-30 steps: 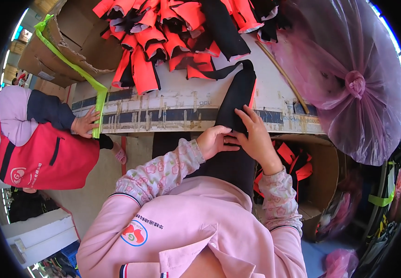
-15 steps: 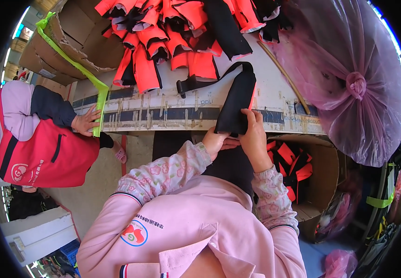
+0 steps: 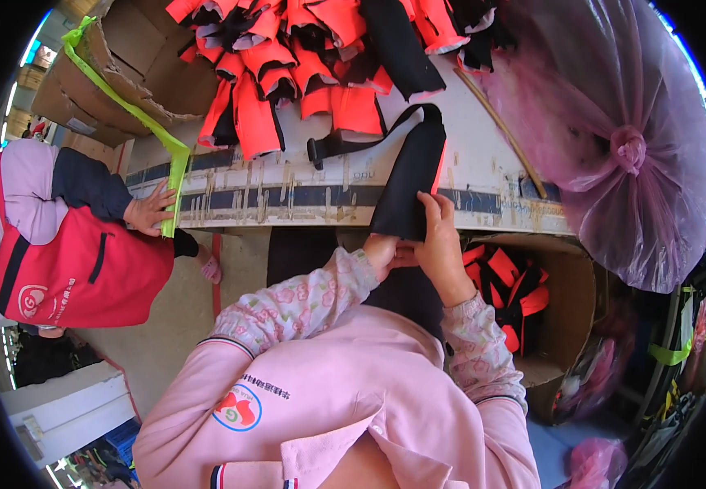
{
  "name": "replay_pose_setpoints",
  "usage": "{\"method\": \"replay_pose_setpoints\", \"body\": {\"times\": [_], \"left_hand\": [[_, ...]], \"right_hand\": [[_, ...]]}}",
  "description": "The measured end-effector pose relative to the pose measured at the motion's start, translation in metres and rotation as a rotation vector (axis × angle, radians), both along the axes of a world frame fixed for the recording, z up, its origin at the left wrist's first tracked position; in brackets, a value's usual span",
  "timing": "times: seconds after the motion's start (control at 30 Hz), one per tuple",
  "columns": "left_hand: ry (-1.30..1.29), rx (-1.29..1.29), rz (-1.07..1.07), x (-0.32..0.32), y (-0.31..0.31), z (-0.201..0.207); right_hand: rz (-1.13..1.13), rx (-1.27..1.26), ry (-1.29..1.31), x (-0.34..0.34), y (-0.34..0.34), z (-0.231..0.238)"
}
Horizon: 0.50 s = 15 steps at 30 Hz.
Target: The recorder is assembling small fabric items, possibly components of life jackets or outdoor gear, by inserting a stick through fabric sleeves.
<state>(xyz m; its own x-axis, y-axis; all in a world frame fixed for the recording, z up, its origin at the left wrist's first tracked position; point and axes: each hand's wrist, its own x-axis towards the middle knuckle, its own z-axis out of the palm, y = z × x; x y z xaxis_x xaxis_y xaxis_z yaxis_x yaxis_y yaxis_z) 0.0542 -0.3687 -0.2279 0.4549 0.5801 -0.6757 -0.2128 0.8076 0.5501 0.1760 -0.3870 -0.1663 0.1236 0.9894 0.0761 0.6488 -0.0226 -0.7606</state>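
Observation:
A black fabric sleeve [image 3: 404,183] with a bright orange edge lies slanted over the table's front edge, its near end toward me. From its far end a black strap [image 3: 353,145] curves left and ends in a dark buckle-like piece. My left hand [image 3: 381,254] is at the near end of the sleeve, its fingers partly hidden by the fabric. My right hand [image 3: 437,236] pinches the sleeve's right edge between thumb and fingers. Beyond, a heap of orange and black sleeves [image 3: 257,114] covers the far part of the table.
A large pink plastic bag [image 3: 630,196], knotted, bulges at the right beside a thin wooden stick [image 3: 504,134]. Below the table stands a carton [image 3: 569,326] of orange and black pieces. At left, a person in a red apron [image 3: 92,277] holds a yellow-green strip [image 3: 175,183] near another carton [image 3: 84,98].
My left hand has slid further under or into the sleeve's near end; more of its fingers are covered. The sleeve and strap have shifted slightly left. My right hand keeps its pinch.

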Motion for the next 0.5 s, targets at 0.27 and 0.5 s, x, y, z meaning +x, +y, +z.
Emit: {"method": "replay_pose_setpoints", "body": {"times": [0.27, 0.5], "left_hand": [[-0.057, -0.002, -0.039, -0.005, -0.008, 0.006], [-0.259, 0.036, -0.038, -0.013, -0.002, 0.006]], "right_hand": [[-0.007, 0.007, 0.004, -0.001, -0.006, -0.004], [0.033, 0.063, -0.046, 0.005, -0.001, -0.006]]}}
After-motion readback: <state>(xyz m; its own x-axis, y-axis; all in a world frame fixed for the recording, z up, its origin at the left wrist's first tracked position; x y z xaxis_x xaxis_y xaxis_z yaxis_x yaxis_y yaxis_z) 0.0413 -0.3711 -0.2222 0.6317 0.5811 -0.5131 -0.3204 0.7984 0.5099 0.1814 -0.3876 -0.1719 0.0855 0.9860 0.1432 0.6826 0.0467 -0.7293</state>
